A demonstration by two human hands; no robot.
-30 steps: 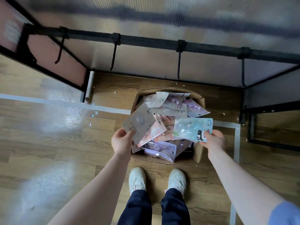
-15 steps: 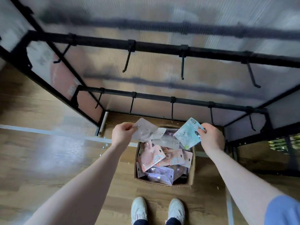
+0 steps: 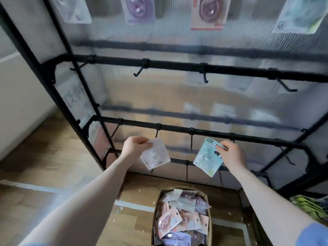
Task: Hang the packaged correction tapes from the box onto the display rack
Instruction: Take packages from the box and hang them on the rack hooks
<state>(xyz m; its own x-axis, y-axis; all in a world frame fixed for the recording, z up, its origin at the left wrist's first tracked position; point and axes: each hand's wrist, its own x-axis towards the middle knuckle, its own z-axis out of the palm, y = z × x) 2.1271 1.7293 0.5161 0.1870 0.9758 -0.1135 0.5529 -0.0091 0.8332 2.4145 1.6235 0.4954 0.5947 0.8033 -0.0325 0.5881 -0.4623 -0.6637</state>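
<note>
Left hand: grip pinching the top edge of a white packet, held up before the display rack, near a hook.
Right hand: grip pinching a pale blue packet by its upper corner, below the same rail.
Box: on the floor between the arms, full of packets.

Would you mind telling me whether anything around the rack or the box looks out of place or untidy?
Small pale scraps litter the wooden floor beside the cardboard box, like bits of torn packaging. Inside the box, the packets lie in a jumbled heap, not stacked. Nothing on the rack looks bent or broken.
</note>
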